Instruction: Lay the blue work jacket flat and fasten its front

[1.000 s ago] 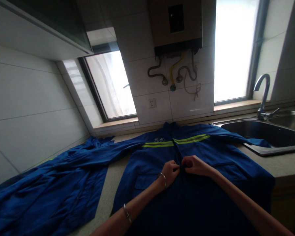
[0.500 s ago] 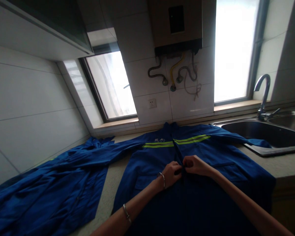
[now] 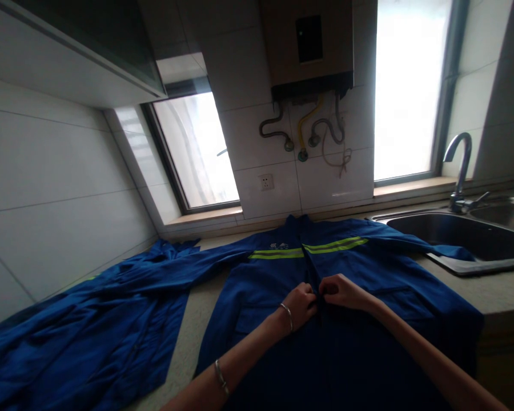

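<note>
Blue jacket (image 3: pixel 334 348) lies front up on the pale countertop (image 3: pixel 201 308), collar (image 3: pixel 297 221) toward the wall, one sleeve end resting over the rim of the sink (image 3: pixel 482 267), the other stretching out toward a second blue garment (image 3: pixel 89 319). My left hand (image 3: pixel 300 302) is curled, fingers drawn in and pinching cloth at one side of the front opening (image 3: pixel 310 268); my right hand (image 3: pixel 342 291) has thumb and fingers brought together on the other side, just beside it — can't tell whether a button or zip sits between the tips, too dark there. Handling, my guess: soft, limp woven workwear, fairly light, not fragile, not slippery, won't hold a shape by itself. Body should sag and crease if lifted from one point; reflective stripe (image 3: pixel 278 253) probably a touch stiffer than plain cloth. Best hold is what I've got — fingertip pinch on both front edges, where layers should be thicker and firmer. For shifting the whole thing, I'd take both shoulders; a sleeve alone would likely just drag and bunch.
</note>
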Demonstrator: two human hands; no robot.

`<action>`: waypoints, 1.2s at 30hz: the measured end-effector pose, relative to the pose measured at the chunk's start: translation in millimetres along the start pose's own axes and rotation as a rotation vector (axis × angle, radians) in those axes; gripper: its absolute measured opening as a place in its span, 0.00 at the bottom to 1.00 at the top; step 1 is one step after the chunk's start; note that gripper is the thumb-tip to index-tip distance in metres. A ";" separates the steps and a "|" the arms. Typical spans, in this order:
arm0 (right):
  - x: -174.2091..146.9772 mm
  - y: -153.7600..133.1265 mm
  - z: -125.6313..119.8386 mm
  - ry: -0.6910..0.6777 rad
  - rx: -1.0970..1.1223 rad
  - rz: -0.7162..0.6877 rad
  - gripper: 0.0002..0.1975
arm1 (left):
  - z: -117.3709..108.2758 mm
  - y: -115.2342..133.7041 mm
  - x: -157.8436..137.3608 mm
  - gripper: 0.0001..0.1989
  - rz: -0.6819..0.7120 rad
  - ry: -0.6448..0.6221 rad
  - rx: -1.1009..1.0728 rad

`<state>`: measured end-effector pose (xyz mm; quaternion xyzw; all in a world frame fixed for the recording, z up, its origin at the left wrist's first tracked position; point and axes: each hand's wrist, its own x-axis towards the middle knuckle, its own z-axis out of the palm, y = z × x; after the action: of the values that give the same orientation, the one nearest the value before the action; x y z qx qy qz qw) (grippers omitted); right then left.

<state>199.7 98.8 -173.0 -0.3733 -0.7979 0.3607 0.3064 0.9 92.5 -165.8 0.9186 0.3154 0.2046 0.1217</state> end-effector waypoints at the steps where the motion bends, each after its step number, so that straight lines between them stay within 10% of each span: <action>1: -0.1 -0.7 -0.3 0.000 -0.006 0.000 0.10 | 1.0 0.4 -0.3 0.08 -0.026 0.020 -0.036; 29: 7.2 7.5 9.1 0.114 0.109 0.209 0.19 | 11.3 3.1 4.2 0.12 -0.666 0.319 -0.652; 36: 1.3 -3.4 8.1 0.127 0.000 0.084 0.14 | 5.5 -1.0 3.9 0.14 -0.597 0.200 -0.732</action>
<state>191.6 95.5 -174.4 -0.4283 -0.7605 0.3489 0.3413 5.7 95.3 -169.8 0.6605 0.4830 0.3457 0.4593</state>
